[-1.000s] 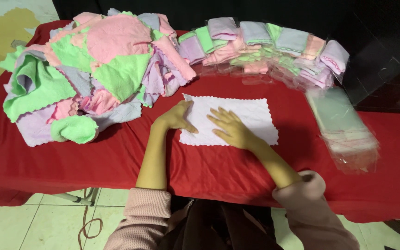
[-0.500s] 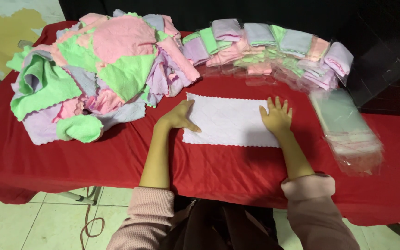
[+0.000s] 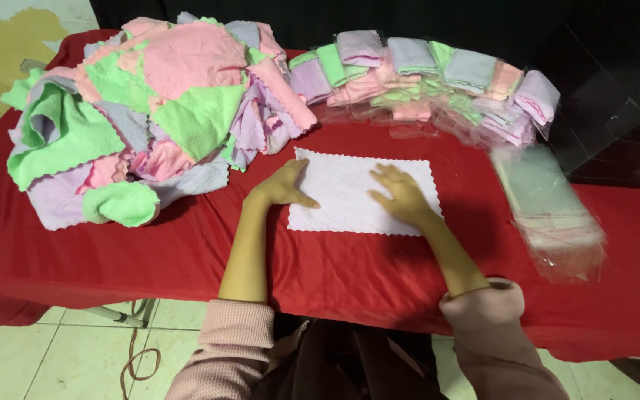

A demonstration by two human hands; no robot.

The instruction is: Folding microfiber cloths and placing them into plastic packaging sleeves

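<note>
The left hand (image 3: 284, 187) lies flat and open on the left edge of a white cloth (image 3: 350, 194) spread on the red table (image 3: 112, 252), while the right hand (image 3: 401, 194), fingers spread and gripping nothing, presses on its right half. The cloth sits just beside a loose pile of pastel cloths (image 3: 150, 111); if either palm drags unevenly, the thin fabric could bunch or slide into that pile. A stack of clear plastic bags (image 3: 553, 207) lies near the right forearm and looks slippery, though blur makes this uncertain; a sleeve could sweep it off.
</note>
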